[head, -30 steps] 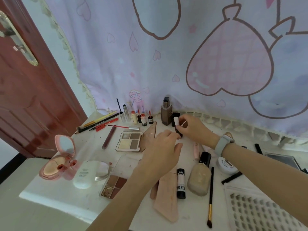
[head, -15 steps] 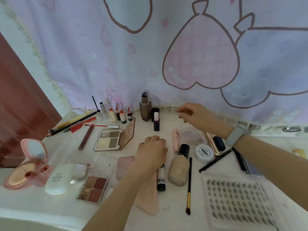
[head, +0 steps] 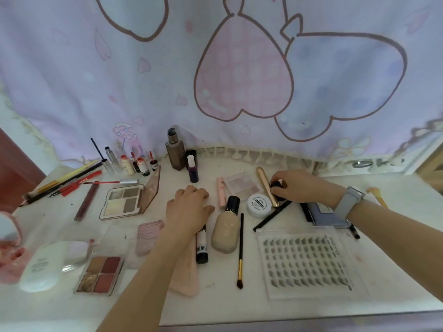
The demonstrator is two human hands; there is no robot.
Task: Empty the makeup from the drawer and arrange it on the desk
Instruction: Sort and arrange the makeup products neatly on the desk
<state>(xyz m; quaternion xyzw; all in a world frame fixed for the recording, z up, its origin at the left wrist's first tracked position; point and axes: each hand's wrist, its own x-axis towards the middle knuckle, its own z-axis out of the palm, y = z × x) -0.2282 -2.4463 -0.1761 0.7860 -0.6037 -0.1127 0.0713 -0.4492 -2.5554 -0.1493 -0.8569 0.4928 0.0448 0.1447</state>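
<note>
Your right hand (head: 300,186) curls its fingers round a small dark round item (head: 278,188) on the desk (head: 215,305), just beside the gold tube (head: 266,185) and the white jar (head: 260,205). Your left hand (head: 188,208) rests knuckles-up, fingers loosely bent, holding nothing, near the beige foundation bottle (head: 225,232). 2 open palettes (head: 123,201) lie to its left.

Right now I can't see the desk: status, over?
Left hand resting on desk, holding nothing. Right hand gripping small dark item beside gold tube. White jar close by.
</note>
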